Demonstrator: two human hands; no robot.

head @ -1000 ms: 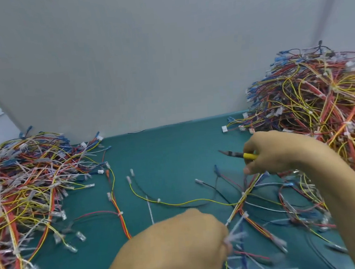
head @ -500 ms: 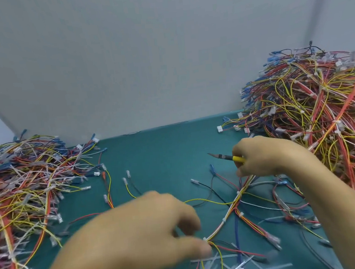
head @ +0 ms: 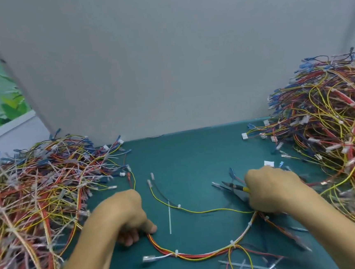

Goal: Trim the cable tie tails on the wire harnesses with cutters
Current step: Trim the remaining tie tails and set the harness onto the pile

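Note:
A wire harness (head: pixel 204 254) of red, yellow and white wires curves across the green mat between my hands, bound by several white cable ties. One long tie tail (head: pixel 169 219) stands off its thin yellow branch. My left hand (head: pixel 125 214) grips the harness's left end against the mat. My right hand (head: pixel 269 190) holds the cutters (head: pixel 234 188), yellow-handled, jaws pointing left, and also pins the harness's right end.
A large heap of harnesses (head: pixel 33 194) covers the left of the mat (head: pixel 185 155). A taller heap (head: pixel 333 133) rises on the right. Loose cut tie tails (head: pixel 248 267) lie near the front edge. A grey partition (head: pixel 165 60) closes the back.
My left hand moved left and up from the front centre, drawing the harness out into an arc. The view tilted; my right hand stayed near the cutters' earlier place.

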